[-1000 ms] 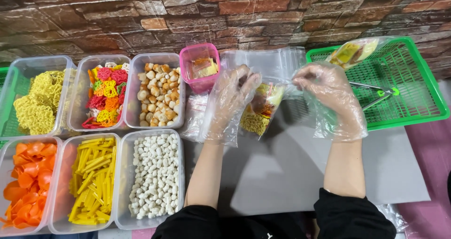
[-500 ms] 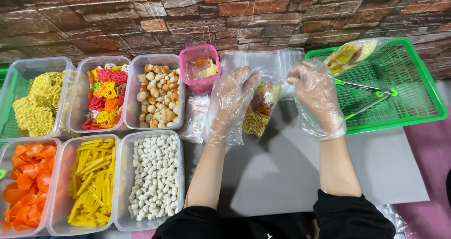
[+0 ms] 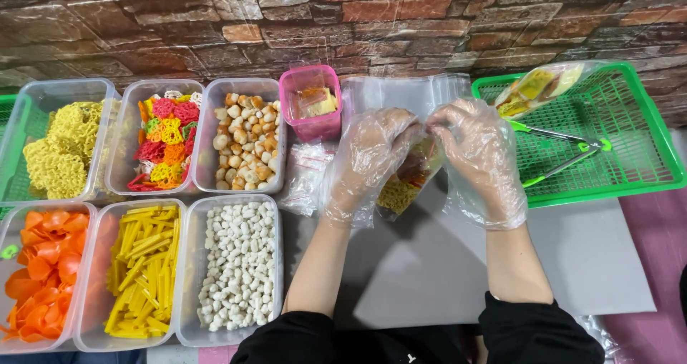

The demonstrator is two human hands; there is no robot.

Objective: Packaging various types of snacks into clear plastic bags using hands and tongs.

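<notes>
From where I sit, my worry is the small clear plastic bag filled with mixed yellow and orange snack pieces (image 3: 409,181): I judge that the thin, slippery film of the loose disposable gloves could let its mouth slide out of the pinch, and the pieces would spill onto the grey table mat (image 3: 429,264). A second risk, as I read it, is that glove film gets caught in the bag's top edge while it is being pinched. My left hand (image 3: 368,165) is curled closed over the bag's upper left side, fingers wrapped onto the plastic, and my right hand (image 3: 478,156) has its fingertips drawn together on the top right edge of the same bag, thumb side toward the left hand. So the bag hangs between the two hands, touching both, its filled lower part sagging below and slightly left of the fingers, just above the mat. A stack of empty clear bags (image 3: 401,95) lies just behind the hands, a pink plastic cup (image 3: 311,103) to their left, and a green mesh tray (image 3: 630,142) holding metal tongs (image 3: 565,146) to their right.
</notes>
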